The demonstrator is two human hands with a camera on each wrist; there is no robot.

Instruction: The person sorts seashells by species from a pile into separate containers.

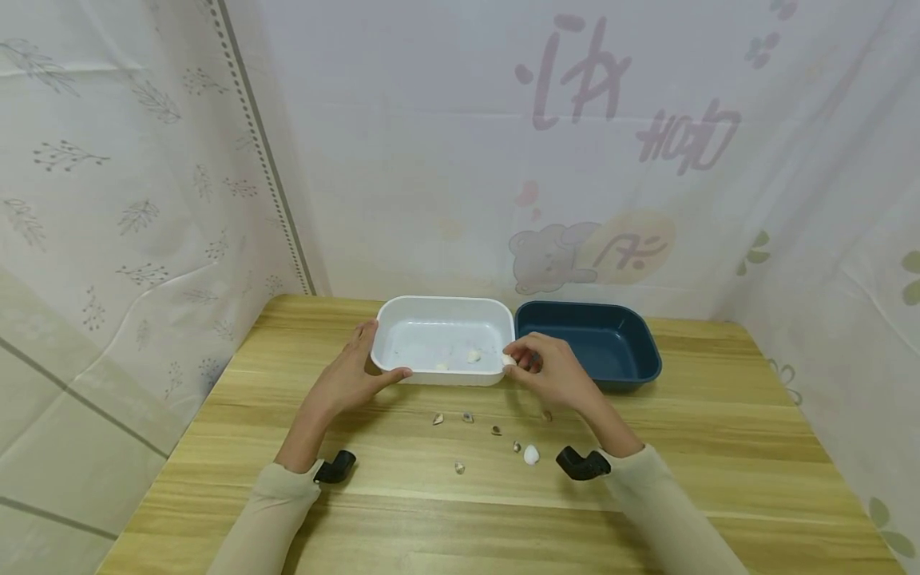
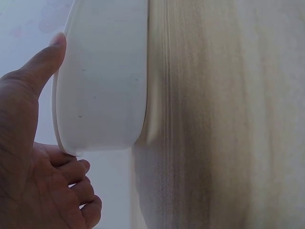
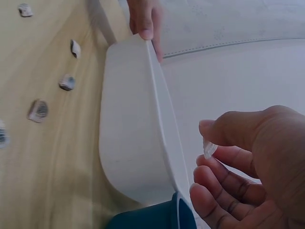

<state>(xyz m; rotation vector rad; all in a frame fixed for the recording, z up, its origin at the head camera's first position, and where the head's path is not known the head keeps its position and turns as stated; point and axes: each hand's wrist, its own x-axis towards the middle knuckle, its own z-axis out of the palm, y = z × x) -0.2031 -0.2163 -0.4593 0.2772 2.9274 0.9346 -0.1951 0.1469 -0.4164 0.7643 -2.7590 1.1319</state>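
A white seashell [image 3: 208, 148] is pinched between the thumb and fingers of my right hand [image 1: 549, 369], over the right end of a white plastic basin [image 1: 438, 378]. My left hand [image 1: 350, 377] grips that basin at its near left corner. Its thumb lies on the front rim, and the fingers are round the left side. Inside the basin rests a pale shell [image 1: 473, 356], with another [image 1: 442, 366] by the front wall. Closer to me on the table lie a larger white shell [image 1: 531, 454] and several small brownish shells, one of them [image 1: 459, 468] nearest the front.
A dark blue basin [image 1: 624, 383] stands against the white one's right side. Both are at the back of the wooden table [image 1: 402, 511]. Printed curtains [image 1: 402, 176] hang behind and at the sides. A black curved piece [image 1: 582, 464] sticks out at each cuff.
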